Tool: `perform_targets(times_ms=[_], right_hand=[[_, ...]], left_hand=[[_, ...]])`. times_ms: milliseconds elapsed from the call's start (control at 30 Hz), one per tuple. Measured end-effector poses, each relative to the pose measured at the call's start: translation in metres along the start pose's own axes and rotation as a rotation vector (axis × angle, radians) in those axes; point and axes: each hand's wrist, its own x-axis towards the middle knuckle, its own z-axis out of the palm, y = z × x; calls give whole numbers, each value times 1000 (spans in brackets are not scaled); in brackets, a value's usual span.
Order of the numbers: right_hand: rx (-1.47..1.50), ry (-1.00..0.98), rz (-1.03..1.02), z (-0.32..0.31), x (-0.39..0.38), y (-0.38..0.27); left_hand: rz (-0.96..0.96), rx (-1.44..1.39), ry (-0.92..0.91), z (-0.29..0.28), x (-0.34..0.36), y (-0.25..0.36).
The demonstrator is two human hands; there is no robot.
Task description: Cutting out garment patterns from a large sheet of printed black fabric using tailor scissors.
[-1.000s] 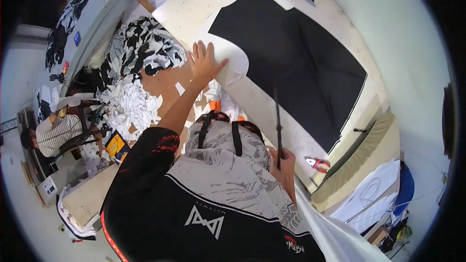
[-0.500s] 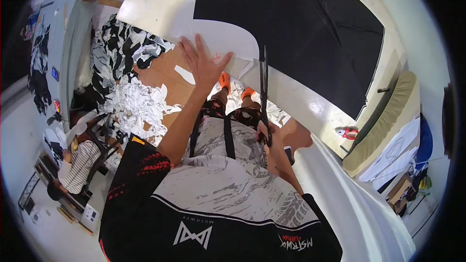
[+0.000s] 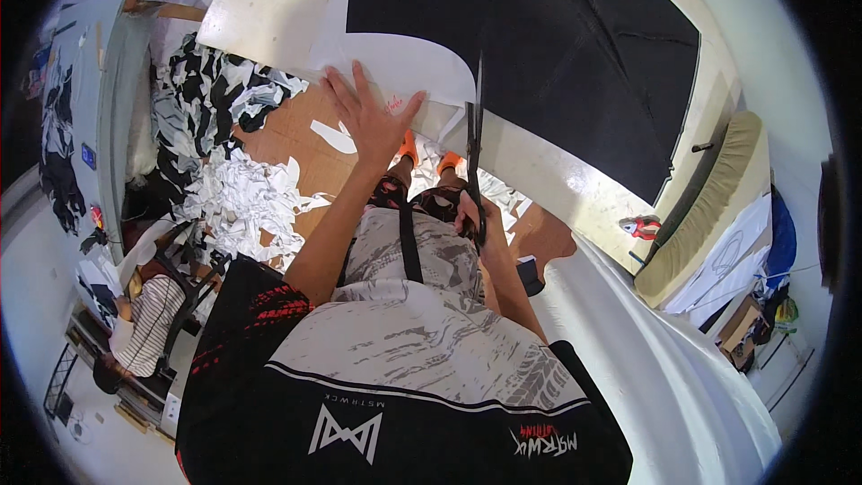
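My left hand (image 3: pixel 373 121) lies flat with spread fingers on a white sheet (image 3: pixel 409 63) at the table's near edge. The sheet has a small red handwritten mark and a rounded right edge. My right hand (image 3: pixel 474 220) is wrapped round the handles of long dark scissors (image 3: pixel 476 139), low in front of my body. The scissor blades point away from me and stand slightly apart, beside the sheet's rounded end. A narrow white strip hangs by the blades. Beyond them a large black fabric panel (image 3: pixel 539 45) is spread on the cream table (image 3: pixel 575 180).
Red-handled pliers (image 3: pixel 640 227) lie near the table's right corner, by a beige padded board (image 3: pixel 705 207). White scraps (image 3: pixel 247 193) and black-and-white scraps (image 3: pixel 202 90) cover the floor at left. Beyond is a grey-blue table (image 3: pixel 90 117). A person in a striped top (image 3: pixel 151 323) sits lower left.
The scissor blades have parted a little and shifted slightly left and forward with my right hand. My left hand stays flat on the white sheet. The whole view has shifted slightly.
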Motion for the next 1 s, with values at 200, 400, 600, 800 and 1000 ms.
perform_targets(times_ms=[200,400,600,800,1000], right_hand=[[-108,82,22,-6,-10,-9],[-174,60,-8,-34,-11,-17],[-384,86,79,-53,-12,-49],[-532,-3,169,-74,-13,-74],[-439,-140,113,-76,-4,-104]], left_hand=[[-5,-23,26,-2,0,2],[-42,-47,7,-7,3,4],[-55,-31,-6,-14,7,-3],[-118,35,14,-25,13,0],[-207,168,-163,-27,24,35]])
